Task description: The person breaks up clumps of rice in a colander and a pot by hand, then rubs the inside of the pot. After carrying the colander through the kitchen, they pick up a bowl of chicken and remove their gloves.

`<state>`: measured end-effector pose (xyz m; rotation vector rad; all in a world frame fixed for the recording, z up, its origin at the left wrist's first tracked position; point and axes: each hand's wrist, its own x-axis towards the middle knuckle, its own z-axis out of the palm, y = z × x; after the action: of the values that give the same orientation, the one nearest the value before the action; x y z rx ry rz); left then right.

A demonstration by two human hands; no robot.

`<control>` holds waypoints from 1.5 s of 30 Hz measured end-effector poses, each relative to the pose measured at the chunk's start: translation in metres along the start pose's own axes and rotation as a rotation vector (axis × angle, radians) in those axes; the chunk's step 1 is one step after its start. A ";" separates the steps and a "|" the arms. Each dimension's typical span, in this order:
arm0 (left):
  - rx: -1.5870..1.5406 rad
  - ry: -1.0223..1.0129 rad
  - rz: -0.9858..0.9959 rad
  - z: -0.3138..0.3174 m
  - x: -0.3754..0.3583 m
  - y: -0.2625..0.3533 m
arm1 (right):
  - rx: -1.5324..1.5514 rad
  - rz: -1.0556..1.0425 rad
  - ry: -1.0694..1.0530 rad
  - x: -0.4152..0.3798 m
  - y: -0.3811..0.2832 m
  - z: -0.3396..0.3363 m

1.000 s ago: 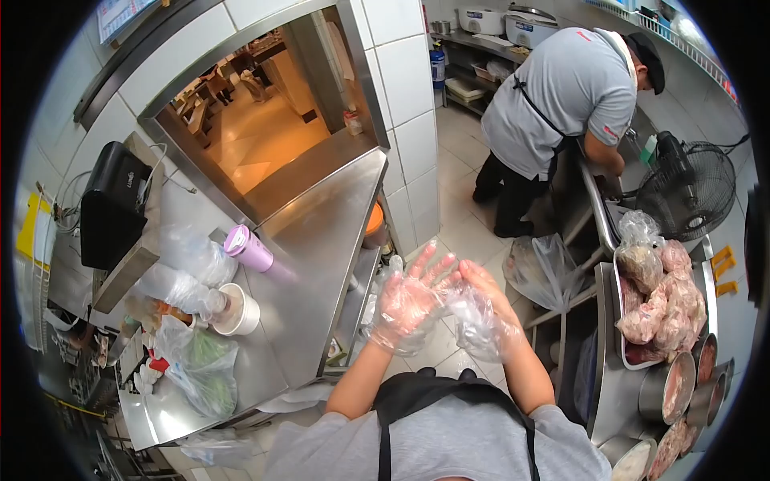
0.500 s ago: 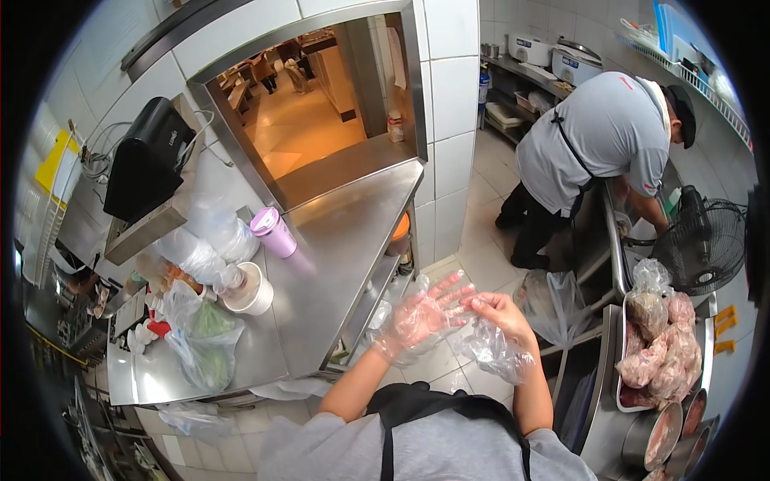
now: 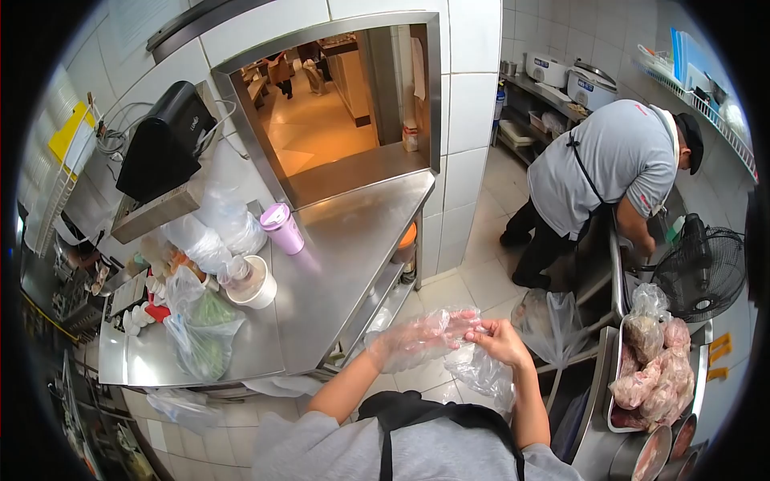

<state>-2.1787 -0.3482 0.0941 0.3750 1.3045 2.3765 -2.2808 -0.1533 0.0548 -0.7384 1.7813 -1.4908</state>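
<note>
My left hand (image 3: 417,335) is inside a loose, clear plastic glove (image 3: 393,353), in front of my apron. Its fingers are stretched out to the right, partly blurred by the crinkled film. My right hand (image 3: 504,345) is bare and closed, pinching clear film at the left fingertips. A second piece of crumpled clear plastic (image 3: 484,375), which looks like another glove, hangs beneath the right hand. The black apron (image 3: 437,413) lies just below both hands.
On the steel counter (image 3: 337,240) at left stand a purple tumbler (image 3: 282,229), a white tub (image 3: 258,287) and a bag of greens (image 3: 208,333). To the right are bagged meat (image 3: 654,373), a black fan (image 3: 698,272) and a co-worker (image 3: 601,172) bending over a sink.
The left hand has turned from a spread palm to fingers pointing right. My right hand has stayed at its fingertips, with the loose plastic hanging below. The view has shifted slightly.
</note>
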 end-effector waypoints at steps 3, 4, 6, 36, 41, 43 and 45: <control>0.012 0.034 -0.020 0.003 -0.002 -0.002 | 0.020 -0.045 0.081 -0.001 0.003 0.005; -0.034 0.053 -0.019 0.004 -0.002 -0.001 | -0.075 -0.055 0.161 0.000 0.009 0.005; -0.076 0.070 -0.020 0.001 -0.004 0.000 | -0.254 -0.096 0.366 -0.003 -0.009 0.011; -0.370 0.148 0.118 0.002 -0.001 -0.015 | -0.080 -0.366 0.291 0.021 -0.052 0.006; -0.321 0.136 0.123 -0.004 0.002 -0.019 | -0.001 -0.291 0.128 0.028 -0.054 0.011; -0.234 0.108 0.142 -0.004 0.003 -0.016 | -0.086 -0.320 0.257 0.031 -0.048 0.011; -0.292 0.135 0.131 -0.007 -0.003 -0.022 | -0.171 -0.361 0.374 0.036 -0.043 0.008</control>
<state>-2.1744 -0.3440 0.0713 0.2223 0.9905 2.6947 -2.2967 -0.1943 0.0912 -0.9548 2.1607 -1.8225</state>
